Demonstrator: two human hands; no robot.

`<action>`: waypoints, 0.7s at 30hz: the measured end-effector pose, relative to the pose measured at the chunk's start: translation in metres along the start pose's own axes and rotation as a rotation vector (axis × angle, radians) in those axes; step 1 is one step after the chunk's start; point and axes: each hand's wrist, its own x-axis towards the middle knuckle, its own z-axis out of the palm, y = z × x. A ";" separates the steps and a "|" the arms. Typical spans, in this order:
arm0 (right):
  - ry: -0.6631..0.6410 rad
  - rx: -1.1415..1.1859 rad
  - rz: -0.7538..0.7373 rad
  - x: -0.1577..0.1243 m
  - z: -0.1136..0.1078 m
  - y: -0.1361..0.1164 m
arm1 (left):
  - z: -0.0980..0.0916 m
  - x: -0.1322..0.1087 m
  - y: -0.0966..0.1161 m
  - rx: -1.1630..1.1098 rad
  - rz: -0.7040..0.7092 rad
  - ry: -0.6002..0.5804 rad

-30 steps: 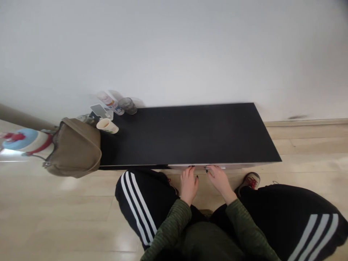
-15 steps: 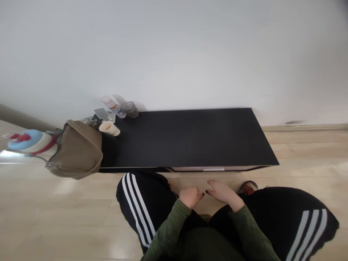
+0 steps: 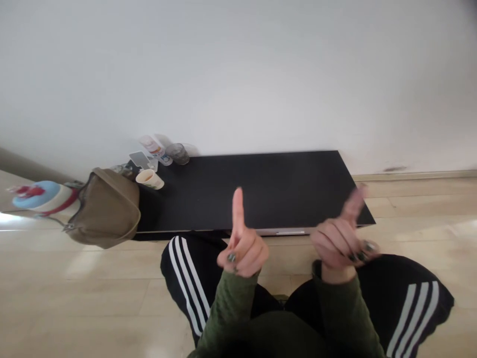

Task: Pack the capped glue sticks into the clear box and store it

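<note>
My left hand [image 3: 244,251] is raised over the near edge of the black cabinet top [image 3: 261,189]. One finger points straight up and apart, while the others are folded in; I see nothing held. To the right, my right hand [image 3: 337,243] hovers by the cabinet's near right corner, blurred by motion. It also has one finger stretched out, tilted to the right, with the rest curled and no object showing. Dark polish shows on some nails. Neither hand appears to touch the cabinet.
On the cabinet's left end are a brown bag [image 3: 106,209], a paper cup [image 3: 149,179] with drink in it, a grey glass [image 3: 178,153], a spray can [image 3: 156,150] and a small white stand [image 3: 140,160]. A blue-topped object [image 3: 40,195] is beyond the bag. My knees flank the cabinet front.
Both hands have risen from between my knees and moved apart, the left going leftward and the right going rightward. Each now has one finger extended. The objects on the cabinet have stayed put.
</note>
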 end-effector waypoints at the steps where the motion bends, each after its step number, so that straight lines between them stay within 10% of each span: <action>1: 0.132 -0.009 0.032 0.004 -0.009 0.006 | -0.002 0.008 -0.006 -0.056 0.014 0.055; 5: 0.365 -0.036 0.213 0.008 -0.048 0.020 | -0.019 0.031 -0.019 -0.041 -0.136 0.158; 12: 0.370 -0.094 0.299 -0.012 -0.066 0.015 | -0.042 0.028 -0.025 0.164 -0.167 0.087; 17: 0.480 -0.364 0.517 -0.040 -0.118 0.020 | -0.071 0.026 -0.038 1.142 -0.076 0.157; 21: 0.874 -0.650 0.966 -0.072 -0.187 0.029 | -0.111 0.002 -0.053 1.978 0.016 0.085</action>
